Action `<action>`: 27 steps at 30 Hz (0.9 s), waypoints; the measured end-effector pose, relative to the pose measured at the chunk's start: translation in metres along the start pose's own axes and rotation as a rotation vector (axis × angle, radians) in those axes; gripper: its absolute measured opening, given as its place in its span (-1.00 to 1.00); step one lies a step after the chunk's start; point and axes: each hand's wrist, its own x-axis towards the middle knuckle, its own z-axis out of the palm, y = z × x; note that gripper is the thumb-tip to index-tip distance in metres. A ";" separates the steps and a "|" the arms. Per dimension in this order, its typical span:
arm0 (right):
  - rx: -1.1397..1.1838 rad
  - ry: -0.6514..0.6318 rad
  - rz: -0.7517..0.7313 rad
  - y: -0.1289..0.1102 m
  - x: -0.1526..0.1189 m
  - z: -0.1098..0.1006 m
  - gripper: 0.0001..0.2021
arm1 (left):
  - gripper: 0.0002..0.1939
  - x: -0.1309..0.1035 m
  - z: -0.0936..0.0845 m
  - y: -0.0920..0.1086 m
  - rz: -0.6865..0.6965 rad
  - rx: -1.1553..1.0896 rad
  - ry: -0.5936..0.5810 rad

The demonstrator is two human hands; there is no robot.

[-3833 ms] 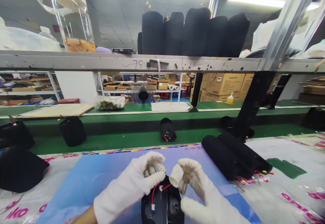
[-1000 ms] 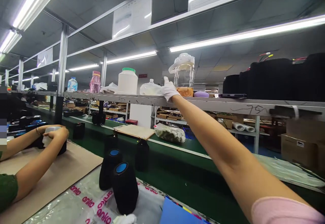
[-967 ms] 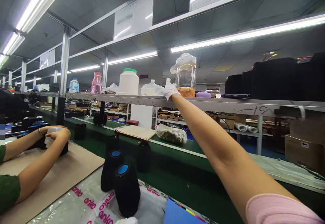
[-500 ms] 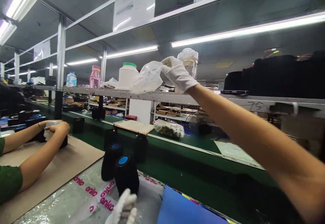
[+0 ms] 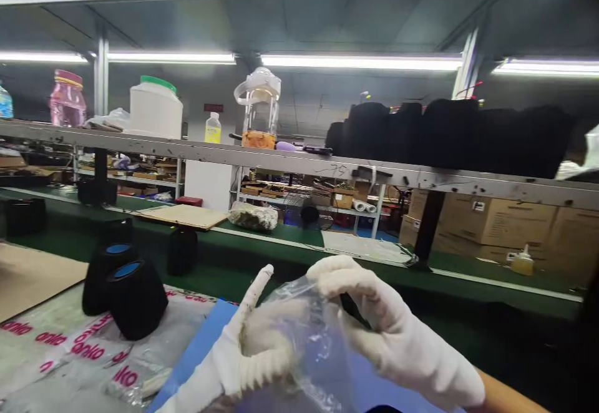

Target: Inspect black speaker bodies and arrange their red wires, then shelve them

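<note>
A clear plastic bag [image 5: 322, 350] is between my two gloved hands, above a blue sheet [image 5: 196, 344] on the bench. My right hand [image 5: 379, 322] pinches the bag's upper edge, fingers curled over it. From the other side, my left hand [image 5: 257, 354] grips the bag; one finger sticks up and the others show blurred through the plastic. To the left stand two black tapered objects with blue round tops, the nearer one [image 5: 138, 304] overlapping the farther one [image 5: 93, 291]. The rim of something black [image 5: 381, 408] shows at the bottom edge, mostly cut off.
Plastic wrap printed in pink [image 5: 60, 363] covers the bench at left, beside a brown board [image 5: 37, 276]. A green conveyor [image 5: 468, 319] runs behind. The shelf [image 5: 299, 160] above holds a white jar [image 5: 156, 108], a clear bottle [image 5: 261, 110] and a row of black items [image 5: 449, 132].
My right hand has come down from the shelf with a plastic bag. My left hand has risen to meet it. The view has swung right, and the co-worker's arms are out of sight.
</note>
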 end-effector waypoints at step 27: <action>0.333 -0.228 0.129 -0.033 -0.042 -0.024 -0.78 | -0.77 0.013 0.056 -0.014 0.106 0.173 0.411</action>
